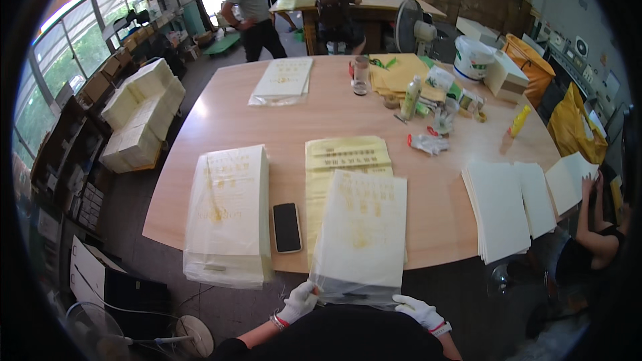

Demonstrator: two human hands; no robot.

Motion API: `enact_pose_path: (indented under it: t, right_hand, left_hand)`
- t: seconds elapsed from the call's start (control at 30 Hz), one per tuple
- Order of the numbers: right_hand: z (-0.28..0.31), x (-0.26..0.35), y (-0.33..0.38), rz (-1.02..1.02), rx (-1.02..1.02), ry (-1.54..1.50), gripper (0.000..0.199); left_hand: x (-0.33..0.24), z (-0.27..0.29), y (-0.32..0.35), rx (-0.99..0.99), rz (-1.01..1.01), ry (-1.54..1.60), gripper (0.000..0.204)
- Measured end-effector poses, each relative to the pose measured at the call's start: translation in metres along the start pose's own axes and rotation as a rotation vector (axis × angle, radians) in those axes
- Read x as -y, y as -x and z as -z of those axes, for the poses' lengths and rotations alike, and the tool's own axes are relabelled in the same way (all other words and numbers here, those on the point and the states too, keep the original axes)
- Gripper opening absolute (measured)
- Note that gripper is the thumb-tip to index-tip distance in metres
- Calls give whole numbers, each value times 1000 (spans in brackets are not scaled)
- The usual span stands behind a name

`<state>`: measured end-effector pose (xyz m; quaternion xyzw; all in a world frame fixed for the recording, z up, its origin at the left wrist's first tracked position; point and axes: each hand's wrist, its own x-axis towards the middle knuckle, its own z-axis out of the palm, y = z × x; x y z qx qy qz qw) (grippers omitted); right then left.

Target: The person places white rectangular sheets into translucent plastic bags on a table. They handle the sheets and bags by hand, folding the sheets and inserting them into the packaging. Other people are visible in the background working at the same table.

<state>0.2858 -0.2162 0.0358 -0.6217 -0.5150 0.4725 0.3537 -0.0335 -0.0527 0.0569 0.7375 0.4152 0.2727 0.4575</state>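
Note:
At the table's near edge lies a white printed booklet (364, 220) inside a clear plastic bag (354, 289), whose end hangs over toward me. My left hand (299, 303), in a white glove, pinches the bag's left corner. My right hand (418, 312), gloved too, has its fingers closed at the bag's right corner. Under the booklet is a yellow printed sheet (348, 150). A dark-screened phone (287, 227) rests to its left. Beyond the phone stands a thick stack of bagged booklets (227, 207).
More booklets (284, 80) lie at the far left. A bottle (410, 97), a glass jar (360, 75), white gloves (428, 144), a yellow glue bottle (519, 120) and a white bucket (472, 59) stand right. Another person's hands (588, 184) handle white sheets (498, 207).

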Motion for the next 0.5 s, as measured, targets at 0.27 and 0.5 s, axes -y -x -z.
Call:
enact_pose_path:
  t: [0.27,0.5]
  right_hand:
    - [-75,47,-123,-44,-357,-580,28]
    - [-169,126,-227,423,184,-91,25]
  left_hand:
    - [-78,69,-19,-354,-464,36,10]
    - [15,168,8,-1193,-365,390,18]
